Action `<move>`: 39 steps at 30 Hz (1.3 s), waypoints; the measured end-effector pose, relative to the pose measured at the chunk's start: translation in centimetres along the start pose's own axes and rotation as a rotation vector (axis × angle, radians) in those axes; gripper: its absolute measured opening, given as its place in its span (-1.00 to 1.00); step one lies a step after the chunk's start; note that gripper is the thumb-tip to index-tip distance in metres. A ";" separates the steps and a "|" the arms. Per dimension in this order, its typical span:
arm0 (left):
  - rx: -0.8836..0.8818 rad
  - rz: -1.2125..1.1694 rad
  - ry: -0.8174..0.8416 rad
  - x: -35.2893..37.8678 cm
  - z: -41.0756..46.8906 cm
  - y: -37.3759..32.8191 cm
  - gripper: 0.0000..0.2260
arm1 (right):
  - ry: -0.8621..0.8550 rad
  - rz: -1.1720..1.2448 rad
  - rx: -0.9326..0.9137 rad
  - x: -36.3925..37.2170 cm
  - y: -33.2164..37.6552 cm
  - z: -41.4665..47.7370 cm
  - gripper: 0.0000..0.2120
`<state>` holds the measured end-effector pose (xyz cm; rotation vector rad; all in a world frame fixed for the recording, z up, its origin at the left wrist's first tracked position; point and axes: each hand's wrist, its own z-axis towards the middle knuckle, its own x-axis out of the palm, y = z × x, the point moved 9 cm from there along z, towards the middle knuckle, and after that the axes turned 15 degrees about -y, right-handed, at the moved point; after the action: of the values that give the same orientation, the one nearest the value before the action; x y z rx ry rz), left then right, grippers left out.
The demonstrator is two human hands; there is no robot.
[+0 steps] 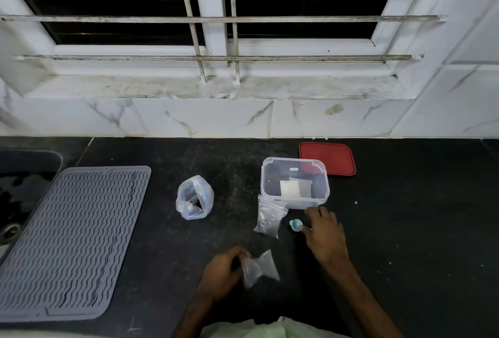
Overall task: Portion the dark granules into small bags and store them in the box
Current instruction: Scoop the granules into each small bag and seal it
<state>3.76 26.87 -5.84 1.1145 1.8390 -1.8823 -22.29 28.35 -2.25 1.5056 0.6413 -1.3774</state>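
My left hand (222, 270) grips a small clear bag (260, 267) by one end, low over the dark counter. My right hand (325, 235) lies over the handle of a small teal spoon (296, 224), whose bowl shows to the left of my fingers. A stack of small clear bags (270, 216) leans against the front left corner of the open clear plastic box (321, 183), which holds a few small packets. A larger thin plastic bag (194, 198) with dark contents stands open to the left.
The red lid (332, 156) lies behind the box near the tiled wall. A grey ribbed drying mat (73, 240) covers the counter at the left, with a sink (16, 197) beyond it. A barred window sits above.
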 end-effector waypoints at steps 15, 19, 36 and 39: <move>-0.183 -0.107 -0.284 -3.2 2.9 -3.3 -0.64 | 0.253 0.549 -0.129 1.4 11.4 -3.2 -0.49; -0.143 0.011 -0.225 -3.0 3.3 -4.2 -0.59 | 0.168 0.265 -0.205 0.6 11.4 -1.3 -0.44; -0.137 0.114 -0.050 -0.3 5.2 -5.8 -0.64 | 0.307 0.140 -0.144 1.3 9.4 1.6 -0.77; -0.213 -0.020 -0.035 0.2 5.6 -5.4 -0.64 | 0.380 0.244 -0.150 1.3 9.1 2.0 -0.80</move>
<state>-1.84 22.49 -2.76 0.9887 1.9827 -1.6583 -14.99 22.60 -0.56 1.6756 0.7473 -0.8474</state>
